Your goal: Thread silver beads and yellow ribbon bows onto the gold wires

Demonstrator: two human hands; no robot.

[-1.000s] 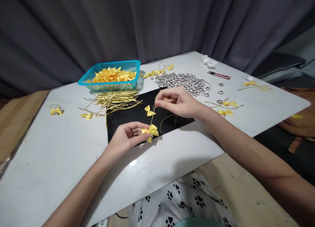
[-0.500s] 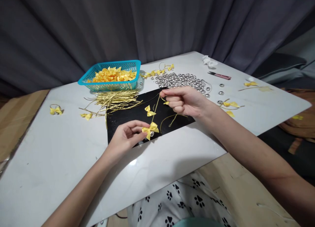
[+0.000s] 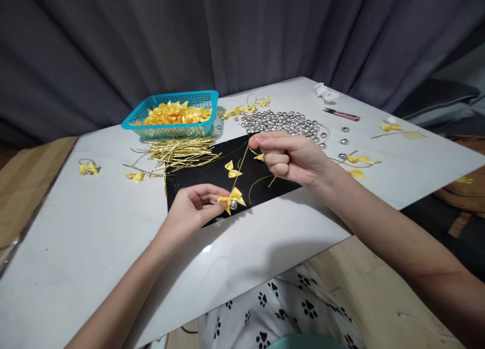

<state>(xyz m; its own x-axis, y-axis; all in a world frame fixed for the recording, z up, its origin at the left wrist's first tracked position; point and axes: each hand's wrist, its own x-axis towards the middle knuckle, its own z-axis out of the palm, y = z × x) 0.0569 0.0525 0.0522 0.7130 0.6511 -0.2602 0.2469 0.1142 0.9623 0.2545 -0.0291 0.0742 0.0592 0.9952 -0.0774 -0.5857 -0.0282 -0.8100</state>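
Observation:
My left hand (image 3: 191,208) pinches a yellow ribbon bow (image 3: 234,198) with a small silver bell at its middle, just above a black mat (image 3: 197,180). A thin gold cord (image 3: 241,166) runs up from the bow to my right hand (image 3: 290,157), which is closed around the cord's upper end. A second yellow bow (image 3: 231,169) lies on the mat between my hands. Another gold cord (image 3: 259,180) curves on the mat under my right hand.
A blue basket (image 3: 170,131) of yellow bows stands at the back left, with a pile of gold cords (image 3: 178,152) in front of it. Silver bells (image 3: 284,122) are heaped behind the mat. Pink snips (image 3: 342,114) and loose bows (image 3: 356,159) lie to the right on the white table (image 3: 91,238).
My right hand has pulled the gold cord up and to the right, closing into a fist on it. The bow in my left hand has turned, so the bell now shows.

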